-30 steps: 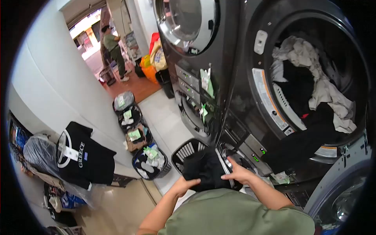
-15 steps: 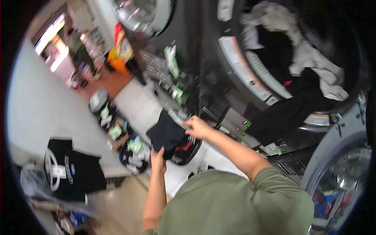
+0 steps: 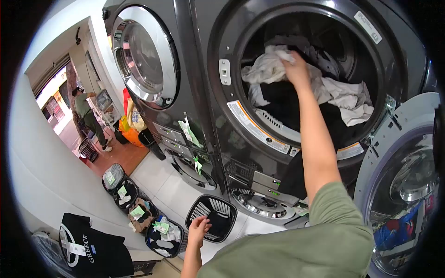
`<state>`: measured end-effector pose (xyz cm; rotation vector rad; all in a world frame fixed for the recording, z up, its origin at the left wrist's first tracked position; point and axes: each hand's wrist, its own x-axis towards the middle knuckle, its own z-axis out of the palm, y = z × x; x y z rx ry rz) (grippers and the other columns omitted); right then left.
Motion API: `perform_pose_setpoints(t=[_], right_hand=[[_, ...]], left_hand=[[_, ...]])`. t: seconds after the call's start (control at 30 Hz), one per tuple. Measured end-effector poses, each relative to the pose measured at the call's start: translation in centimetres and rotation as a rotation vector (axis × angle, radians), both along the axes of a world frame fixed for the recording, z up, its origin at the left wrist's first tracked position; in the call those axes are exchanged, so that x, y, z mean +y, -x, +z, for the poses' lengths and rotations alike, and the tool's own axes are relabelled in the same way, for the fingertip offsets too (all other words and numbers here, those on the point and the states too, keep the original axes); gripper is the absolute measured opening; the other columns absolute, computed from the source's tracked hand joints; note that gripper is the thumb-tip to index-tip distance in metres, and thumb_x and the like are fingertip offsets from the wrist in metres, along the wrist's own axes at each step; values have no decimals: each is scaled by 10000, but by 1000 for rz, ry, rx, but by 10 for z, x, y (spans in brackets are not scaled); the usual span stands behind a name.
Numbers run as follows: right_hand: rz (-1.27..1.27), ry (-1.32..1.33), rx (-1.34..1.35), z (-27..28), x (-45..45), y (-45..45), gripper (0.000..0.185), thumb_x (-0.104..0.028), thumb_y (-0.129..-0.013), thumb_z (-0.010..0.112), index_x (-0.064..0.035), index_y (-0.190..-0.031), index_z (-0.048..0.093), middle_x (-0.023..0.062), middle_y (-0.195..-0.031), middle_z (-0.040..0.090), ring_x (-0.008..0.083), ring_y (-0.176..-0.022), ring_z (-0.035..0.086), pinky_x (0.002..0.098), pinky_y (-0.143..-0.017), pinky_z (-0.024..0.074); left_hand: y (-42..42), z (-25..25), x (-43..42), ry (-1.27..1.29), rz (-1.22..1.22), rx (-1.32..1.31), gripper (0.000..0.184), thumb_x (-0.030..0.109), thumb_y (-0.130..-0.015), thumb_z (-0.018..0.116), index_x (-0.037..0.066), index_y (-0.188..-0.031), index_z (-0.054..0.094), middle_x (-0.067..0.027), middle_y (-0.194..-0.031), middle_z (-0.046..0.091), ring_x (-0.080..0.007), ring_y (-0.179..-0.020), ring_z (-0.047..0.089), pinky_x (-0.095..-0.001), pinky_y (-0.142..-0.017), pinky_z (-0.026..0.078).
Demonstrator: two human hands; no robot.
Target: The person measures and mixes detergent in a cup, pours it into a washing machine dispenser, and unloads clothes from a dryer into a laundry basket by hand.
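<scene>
My right hand (image 3: 296, 69) reaches into the open dryer drum and is closed on a white garment (image 3: 271, 65) at the top of the laundry pile. Black clothes (image 3: 282, 99) lie beneath the white cloth, and some black cloth hangs over the front lip of the drum. My left hand (image 3: 199, 228) is held over the near edge of a black laundry basket (image 3: 192, 204) on the floor. Its fingers are loosely bent, with nothing seen in them. Dark clothing (image 3: 219, 224) lies in that basket.
The dryer door (image 3: 380, 204) stands open at the right. Several filled baskets with green slips (image 3: 111, 177) line the left wall. A black GREECE shirt (image 3: 95, 248) is at lower left. A person (image 3: 85, 111) stands near the doorway. Another front-loading machine (image 3: 143, 55) is beside the dryer.
My right hand has moved from over the basket up into the drum and taken hold of white cloth. The black garment both hands held has been let go. The view has turned.
</scene>
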<state>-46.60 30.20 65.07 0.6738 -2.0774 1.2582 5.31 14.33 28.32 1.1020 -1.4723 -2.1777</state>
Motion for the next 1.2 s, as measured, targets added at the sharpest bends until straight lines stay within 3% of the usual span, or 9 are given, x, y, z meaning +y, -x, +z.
perform_pose_setpoints(t=[0.13,0.27,0.43,0.57,0.63,0.73,0.9,1.03,1.2], right_hand=[[503,447,69,-45,36,-175,331,-21,-780,622,37,-1106,638,148,-1090,675,251,-1034,643,376,-913,492],[800,-193,380,-114,41,-291,318,-248,-754,729,-99,-1032,694,114,-955,615,314,-909,632,409,-867,494],[825,-273,453,-107,42,-284,562,-545,-688,777,-107,-1024,678,69,-828,554,280,-745,598,394,-686,485],[466,-598,366,-135,83,-222,567,-451,-680,784,-148,-1137,636,71,-876,630,287,-707,632,420,-597,485],[392,-663,11,-145,114,-210,336,-349,-743,792,-99,-943,690,102,-783,648,322,-711,645,372,-602,500],[425,112,-360,-123,127,-219,224,-67,-818,713,27,-1019,689,39,-828,702,83,-742,599,263,-663,493],[371,-192,-319,-106,108,-173,216,-166,-824,736,-11,-973,726,13,-748,678,77,-703,568,266,-657,458],[408,633,-290,-61,94,-167,221,-194,-912,692,-5,-1028,698,38,-891,697,103,-749,632,238,-691,503],[764,-48,-384,-31,54,-221,198,-211,-868,739,-20,-920,735,5,-775,693,64,-676,612,232,-623,474]], left_hand=[[17,35,16,742,-135,49,352,52,-895,668,-1,-1219,542,-99,-1121,606,-149,-900,613,-282,-785,520],[63,153,48,1418,-124,457,1306,300,-589,942,57,-1524,63,-223,-1529,218,-385,-1371,341,-469,-1128,307],[99,125,34,911,-141,601,385,86,-846,641,1,-1199,513,-88,-1079,588,-221,-1052,566,-343,-941,451],[96,170,-15,752,127,952,272,189,-958,539,19,-1171,555,-103,-1080,634,-230,-1026,623,-346,-917,492],[51,210,-26,12,632,812,305,243,-1018,486,-2,-1186,558,-110,-1155,637,-261,-1055,635,-428,-898,540],[11,188,-82,123,636,780,345,285,-1019,500,-7,-1185,577,-115,-1157,644,-258,-1035,647,-411,-870,556],[-27,196,-151,530,823,515,255,188,-949,601,-25,-1087,620,-112,-998,681,-196,-868,682,-321,-747,567],[-67,255,-153,601,942,614,215,188,-913,645,1,-1017,636,-83,-922,682,-174,-804,688,-309,-682,573],[-94,277,-127,1239,1076,-142,487,240,-876,701,-31,-1238,521,-170,-1241,557,-232,-1025,627,-329,-779,555]])
